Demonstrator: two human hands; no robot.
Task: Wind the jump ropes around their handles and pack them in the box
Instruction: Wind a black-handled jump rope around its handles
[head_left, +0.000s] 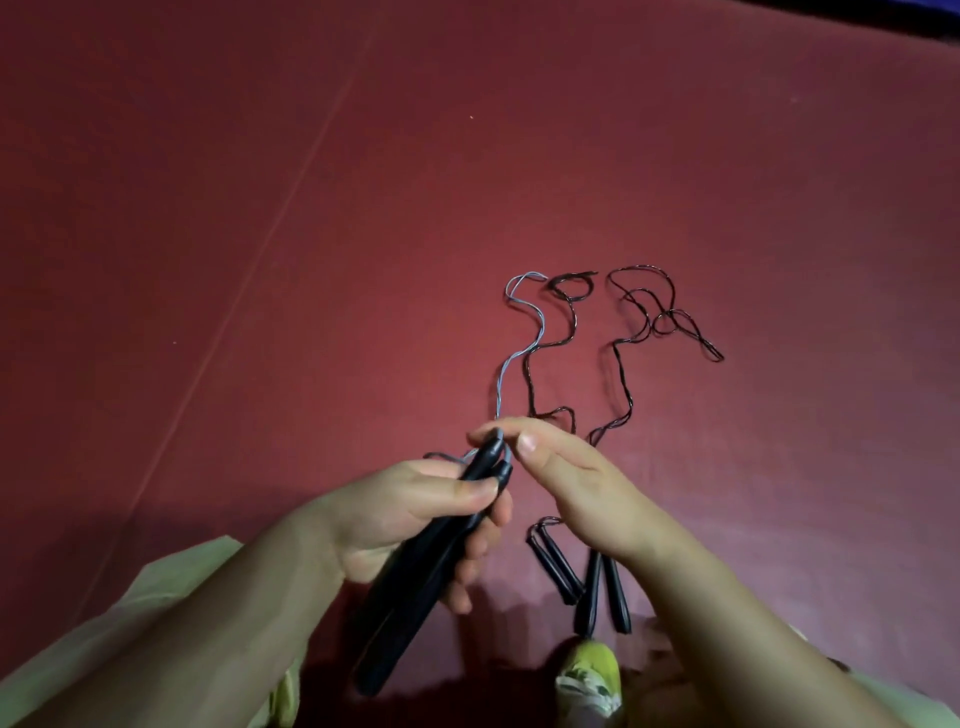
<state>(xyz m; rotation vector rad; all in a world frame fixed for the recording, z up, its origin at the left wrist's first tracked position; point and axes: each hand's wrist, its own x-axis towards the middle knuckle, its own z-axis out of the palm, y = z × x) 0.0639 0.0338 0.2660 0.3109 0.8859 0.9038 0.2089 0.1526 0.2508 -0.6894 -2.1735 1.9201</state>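
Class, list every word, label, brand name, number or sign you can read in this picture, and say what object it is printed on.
None can be read.
The black handles held in the left hand show no print.
The two pairs of handles on the red mat show no lettering either.
The yellow-green patterned object at the bottom edge has blurred markings, not readable as text.
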